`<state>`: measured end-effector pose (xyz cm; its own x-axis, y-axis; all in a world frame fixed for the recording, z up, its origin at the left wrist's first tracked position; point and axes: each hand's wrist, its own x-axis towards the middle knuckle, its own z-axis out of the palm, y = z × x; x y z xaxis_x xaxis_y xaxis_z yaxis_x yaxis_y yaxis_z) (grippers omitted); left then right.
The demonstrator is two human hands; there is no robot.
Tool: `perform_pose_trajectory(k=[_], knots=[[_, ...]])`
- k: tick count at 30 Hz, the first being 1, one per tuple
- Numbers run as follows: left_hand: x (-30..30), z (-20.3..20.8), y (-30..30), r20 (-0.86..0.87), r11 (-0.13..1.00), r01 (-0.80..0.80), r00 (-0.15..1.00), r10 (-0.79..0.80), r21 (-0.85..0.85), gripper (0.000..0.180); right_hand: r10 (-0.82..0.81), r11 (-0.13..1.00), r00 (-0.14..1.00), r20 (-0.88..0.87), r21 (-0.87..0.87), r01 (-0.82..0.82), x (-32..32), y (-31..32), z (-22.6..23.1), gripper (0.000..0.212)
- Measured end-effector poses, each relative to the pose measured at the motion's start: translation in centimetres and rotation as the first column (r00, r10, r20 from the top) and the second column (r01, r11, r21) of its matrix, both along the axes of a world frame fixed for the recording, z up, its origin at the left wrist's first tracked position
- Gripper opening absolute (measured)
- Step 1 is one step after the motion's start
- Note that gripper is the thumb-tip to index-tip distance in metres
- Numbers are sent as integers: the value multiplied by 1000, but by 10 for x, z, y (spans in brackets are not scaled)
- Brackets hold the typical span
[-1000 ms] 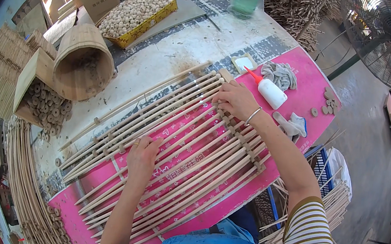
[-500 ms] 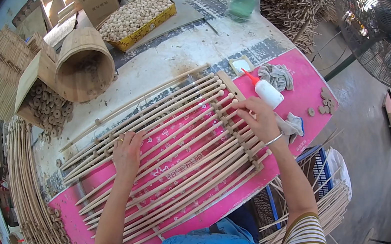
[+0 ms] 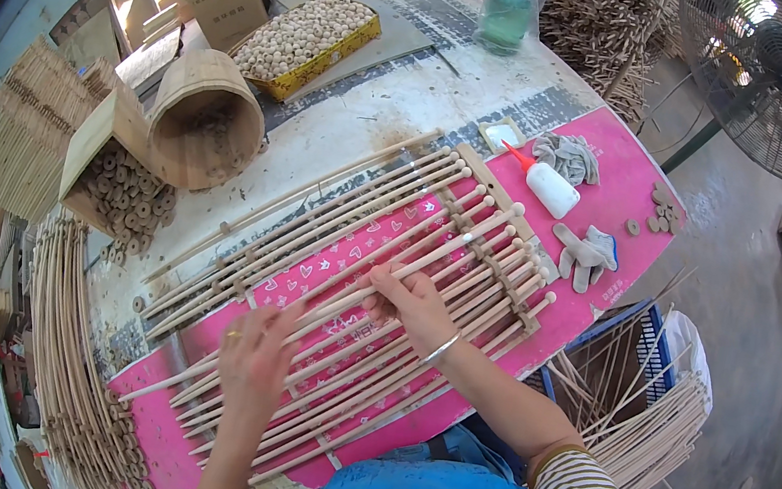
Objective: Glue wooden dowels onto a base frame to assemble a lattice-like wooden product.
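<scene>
My right hand is closed around a thin wooden stick with a round bead on its far end, lifted a little above the row. Beside the same stick, lower down its length, my left hand is smeared by motion, and whether it grips anything is unclear. Below my hands, several beaded sticks lie side by side, their bead ends across a notched wooden rack. Another group of beaded sticks lies to the left.
On the pink sheet are a white glue bottle, gloves and wooden rings. A yellow box of beads and a wooden bucket stand at the back left. A blue crate with sticks is at the right.
My right hand has come down and left from the bead ends, and a beaded stick is now raised in it. My left hand has shifted slightly down. The whole view has shifted a little.
</scene>
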<state>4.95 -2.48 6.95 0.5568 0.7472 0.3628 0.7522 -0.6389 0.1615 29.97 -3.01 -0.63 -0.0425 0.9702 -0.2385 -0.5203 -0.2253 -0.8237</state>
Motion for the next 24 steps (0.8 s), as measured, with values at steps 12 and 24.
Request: perform_pose_trajectory(k=[12, 24], knots=[[-64, -14, -51, 309, 816, -22, 919, 243, -578, 14, 94, 993, 994, 60, 61, -98, -23, -25, 9, 29], [15, -2, -50, 443, 837, 55, 867, 231, -544, 12, 106, 989, 994, -25, 108, -102, -55, -51, 8, 25]])
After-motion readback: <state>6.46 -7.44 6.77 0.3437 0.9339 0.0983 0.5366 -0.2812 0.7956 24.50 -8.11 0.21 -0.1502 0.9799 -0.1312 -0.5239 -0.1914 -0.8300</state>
